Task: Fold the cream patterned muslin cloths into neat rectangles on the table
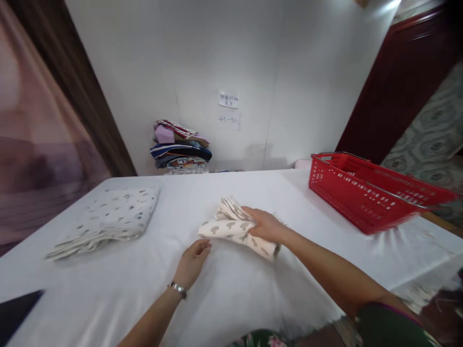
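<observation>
A cream cloth with a grey-green mushroom print (231,230) lies on the white-covered table in front of me, folded into a thick roll. My right hand (265,224) grips it from above, thumb and fingers around its right part. Layered folds stick up at the roll's back left. Just off the roll's near left corner is my left hand (195,258), its fingers curled together and nothing visible in them. A bracelet (178,289) circles the left wrist. Farther left, a larger white cloth with small dark motifs (115,212) lies folded flat.
A red plastic basket (361,193) stands at the table's right side. Folded fabrics are stacked in a pile (181,147) by the back wall, below and left of paper labels (228,108). A dark flat object (18,313) lies at the near left of the white tablecloth (231,299).
</observation>
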`<state>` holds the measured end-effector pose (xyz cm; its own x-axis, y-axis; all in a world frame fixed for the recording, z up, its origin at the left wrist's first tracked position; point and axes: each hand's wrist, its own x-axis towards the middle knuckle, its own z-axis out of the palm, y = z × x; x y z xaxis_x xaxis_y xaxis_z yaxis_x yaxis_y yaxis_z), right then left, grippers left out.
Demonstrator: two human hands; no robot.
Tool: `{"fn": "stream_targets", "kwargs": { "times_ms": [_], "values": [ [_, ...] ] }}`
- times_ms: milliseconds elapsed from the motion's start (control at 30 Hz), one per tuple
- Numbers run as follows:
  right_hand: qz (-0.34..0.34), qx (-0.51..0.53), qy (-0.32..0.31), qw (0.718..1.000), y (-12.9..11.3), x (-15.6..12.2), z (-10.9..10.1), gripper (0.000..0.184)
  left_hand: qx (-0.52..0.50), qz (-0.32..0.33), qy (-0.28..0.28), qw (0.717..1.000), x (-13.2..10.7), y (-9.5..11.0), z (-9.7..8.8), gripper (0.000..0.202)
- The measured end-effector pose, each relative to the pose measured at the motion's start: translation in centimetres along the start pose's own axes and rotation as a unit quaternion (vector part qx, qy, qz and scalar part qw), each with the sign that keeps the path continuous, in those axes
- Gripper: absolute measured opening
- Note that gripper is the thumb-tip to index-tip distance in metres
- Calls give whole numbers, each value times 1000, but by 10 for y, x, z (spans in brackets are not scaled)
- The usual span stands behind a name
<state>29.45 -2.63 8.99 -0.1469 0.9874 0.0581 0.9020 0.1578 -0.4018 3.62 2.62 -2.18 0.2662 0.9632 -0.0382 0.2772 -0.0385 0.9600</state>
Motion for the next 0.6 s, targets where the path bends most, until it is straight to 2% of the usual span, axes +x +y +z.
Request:
{"fn": "stream_targets", "kwargs": {
  "times_ms": [133,267,433,600],
  "values": [
    [-73,-58,12,996,-14,-3,2,71,-9,-7,23,1000,-9,1,-1,28],
    [-125,-113,-28,985,-17,-6,20,69,-5,-16,40,999,-17,-1,-2,17],
    [-102,-147,-31,983,-16,-8,35,67,-25,-33,57,997,-22,-3,-1,11],
    [-90,-179,-33,979,-28,-14,47,70,-33,-12,75,997,-25,-3,3,10]
  ]
}}
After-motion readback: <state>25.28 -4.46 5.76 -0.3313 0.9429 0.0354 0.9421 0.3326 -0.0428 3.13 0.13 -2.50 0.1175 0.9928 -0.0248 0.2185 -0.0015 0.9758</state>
